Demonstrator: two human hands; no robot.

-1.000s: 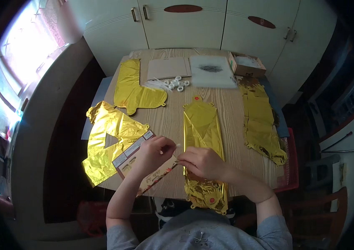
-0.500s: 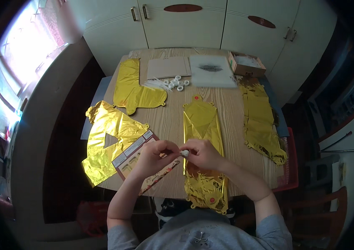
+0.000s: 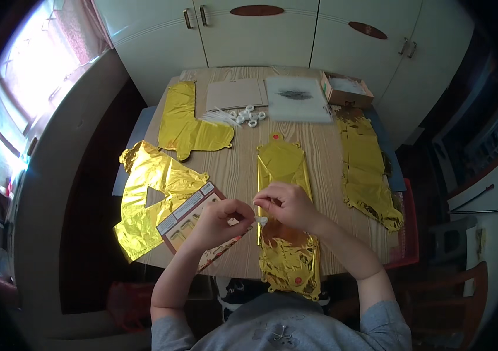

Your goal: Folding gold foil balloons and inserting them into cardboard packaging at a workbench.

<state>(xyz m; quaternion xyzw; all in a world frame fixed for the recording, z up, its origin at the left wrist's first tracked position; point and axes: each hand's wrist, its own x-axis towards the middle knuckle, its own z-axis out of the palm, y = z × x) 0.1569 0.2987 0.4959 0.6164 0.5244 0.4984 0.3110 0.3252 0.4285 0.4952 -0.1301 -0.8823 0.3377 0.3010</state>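
Note:
In front of me my left hand [image 3: 223, 222] is pinched on a small white crumpled piece [image 3: 262, 220], which sticks out to the right of its fingertips. My right hand [image 3: 286, 205] hovers just above and to the right of that piece, thumb and fingers pressed together. Whatever may be between them is too small to see. Beneath both hands lie a long flat gold foil balloon [image 3: 283, 158], with a red dot at each end, and a printed card [image 3: 190, 215] that my left hand and forearm partly cover.
A triangular-holed gold foil balloon [image 3: 137, 193] lies at left, an L-shaped one [image 3: 178, 126] behind it, another [image 3: 363, 158] at right. White rings [image 3: 253, 116], thin white sticks [image 3: 218, 117], a grey sheet [image 3: 234, 93], a translucent bag [image 3: 298, 111] and a box [image 3: 348, 96] line the back.
My right hand has come away from the white piece, moving slightly up. The piece stays at my left fingertips, now more exposed. The things on the table have not moved.

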